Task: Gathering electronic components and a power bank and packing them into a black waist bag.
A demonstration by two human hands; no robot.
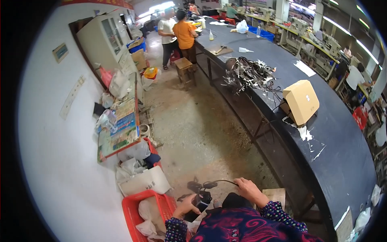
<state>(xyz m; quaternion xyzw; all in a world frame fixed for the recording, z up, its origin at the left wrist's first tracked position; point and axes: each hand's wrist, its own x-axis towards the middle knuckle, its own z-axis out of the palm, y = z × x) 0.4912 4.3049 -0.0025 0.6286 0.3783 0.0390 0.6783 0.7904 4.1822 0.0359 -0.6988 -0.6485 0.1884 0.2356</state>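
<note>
At the lower middle, my left hand (186, 207) is closed round a bundle of dark straps (204, 197) held close to my lap. Loose loops of the bundle stick out beyond my fingers over the floor. One thin dark strap (221, 181) arches from the bundle across to my right hand (249, 190), whose fingers pinch its end. I cannot make out exactly what the straps belong to. Beside my left hand stands a red plastic basket (130, 213) with pale bags and cloth inside.
A long dark table (342, 149) curves along the right, bearing a cardboard box (301, 101) and a heap of dark strips (252, 74). A wooden stool (184, 66) stands on the floor. Two people stand at the table's far end. A cluttered low table (121, 129) lines the left wall.
</note>
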